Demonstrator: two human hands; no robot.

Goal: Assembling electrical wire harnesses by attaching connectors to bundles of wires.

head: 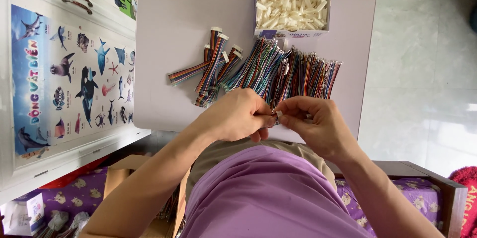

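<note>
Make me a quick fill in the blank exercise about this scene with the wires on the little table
1. The box at the table's far edge holds ____ plastic connectors.
2. The loose wires lie ____ the box and the hands.
3. The left hand and right hand meet over the table's ____ edge.

Missing words: white; between; near

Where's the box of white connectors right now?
The box of white connectors sits at the table's far edge, right of centre, just beyond the loose wire bundle.

Both hands meet at the near table edge, left hand [242,115] and right hand [314,121] pinching a small white connector [278,114] between fingertips. Behind them, multicoloured wire bundles [278,71] lie before the box of white connectors [293,5]
</note>
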